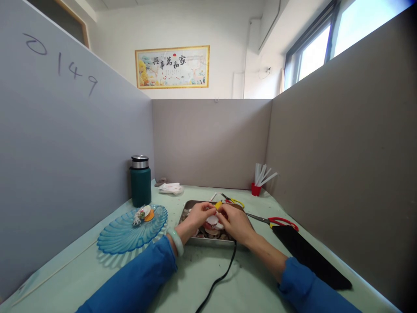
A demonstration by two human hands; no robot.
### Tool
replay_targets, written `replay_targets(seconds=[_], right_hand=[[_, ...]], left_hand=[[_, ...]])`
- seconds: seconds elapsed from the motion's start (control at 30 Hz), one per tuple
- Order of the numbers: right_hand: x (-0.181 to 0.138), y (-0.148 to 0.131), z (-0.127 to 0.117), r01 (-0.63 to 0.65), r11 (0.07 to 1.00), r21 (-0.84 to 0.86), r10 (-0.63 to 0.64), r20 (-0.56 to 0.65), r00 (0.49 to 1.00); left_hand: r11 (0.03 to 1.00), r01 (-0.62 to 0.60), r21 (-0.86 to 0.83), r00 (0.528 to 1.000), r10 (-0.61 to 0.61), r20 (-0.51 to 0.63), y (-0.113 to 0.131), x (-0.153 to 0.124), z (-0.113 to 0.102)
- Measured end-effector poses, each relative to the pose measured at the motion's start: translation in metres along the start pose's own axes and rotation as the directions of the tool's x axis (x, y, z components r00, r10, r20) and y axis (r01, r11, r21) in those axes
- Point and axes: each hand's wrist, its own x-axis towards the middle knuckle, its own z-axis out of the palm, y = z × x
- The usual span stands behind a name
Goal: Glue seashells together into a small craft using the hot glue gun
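Over a metal tray (208, 242) of shells, my left hand (202, 214) and my right hand (235, 221) meet with fingertips pinched close together. Whatever is between the fingers is too small and hidden to make out. White and reddish shells (213, 222) show just below the fingertips, and browner pieces lie lower in the tray. Behind the fingers a yellow-tipped tool (218, 204) pokes up, partly covered by my hands. From the tray's front edge a black cord (224, 274) runs toward me.
On the left, a blue scalloped plate (120, 237) holds several small shells (143, 216), with a green bottle (140, 187) behind. Scissors (283, 224), yellow-handled pliers (236, 201) and a black strip (312, 256) lie right. Farther back are a red cup of white sticks (256, 189) and a plastic packet (171, 188).
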Motion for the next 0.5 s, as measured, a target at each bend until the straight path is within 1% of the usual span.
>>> replay_targets(seconds=[0.1, 0.17, 0.27, 0.3, 0.37, 0.4, 0.43, 0.47, 0.5], right_hand=[[0.002, 0.004, 0.003, -0.075, 0.994, 0.081, 0.074, 0.011, 0.997], [0.005, 0.008, 0.006, -0.126, 0.978, 0.168, 0.122, 0.035, 0.992], [0.008, 0.015, 0.009, -0.160, 0.958, 0.236, 0.158, 0.028, 0.987], [0.008, 0.016, 0.010, -0.155, 0.958, 0.240, 0.156, 0.013, 0.988], [0.008, 0.018, 0.011, -0.134, 0.963, 0.234, 0.142, -0.016, 0.990], [0.008, 0.019, 0.012, -0.126, 0.965, 0.232, 0.136, -0.027, 0.990], [0.008, 0.019, 0.012, -0.124, 0.965, 0.232, 0.136, -0.034, 0.990], [0.008, 0.019, 0.013, -0.127, 0.964, 0.235, 0.139, -0.037, 0.990], [0.008, 0.019, 0.013, -0.131, 0.962, 0.238, 0.143, -0.037, 0.989]], left_hand=[[1.000, 0.001, -0.005, 0.999, -0.001, 0.038, -0.001, -0.001, 0.001], [1.000, -0.013, 0.013, 0.997, 0.012, 0.070, -0.005, 0.001, 0.000], [0.988, -0.076, 0.136, 0.994, 0.065, 0.087, -0.007, 0.008, -0.004], [0.972, -0.112, 0.208, 0.993, 0.103, 0.054, -0.002, 0.009, -0.006], [0.914, -0.204, 0.350, 0.973, 0.230, -0.033, 0.020, 0.004, -0.014], [0.896, -0.244, 0.371, 0.956, 0.288, -0.065, 0.038, -0.003, -0.019], [0.890, -0.281, 0.359, 0.937, 0.336, -0.101, 0.059, -0.013, -0.024], [0.885, -0.334, 0.325, 0.916, 0.386, -0.112, 0.083, -0.026, -0.031], [0.867, -0.410, 0.284, 0.887, 0.451, -0.097, 0.109, -0.040, -0.038]])
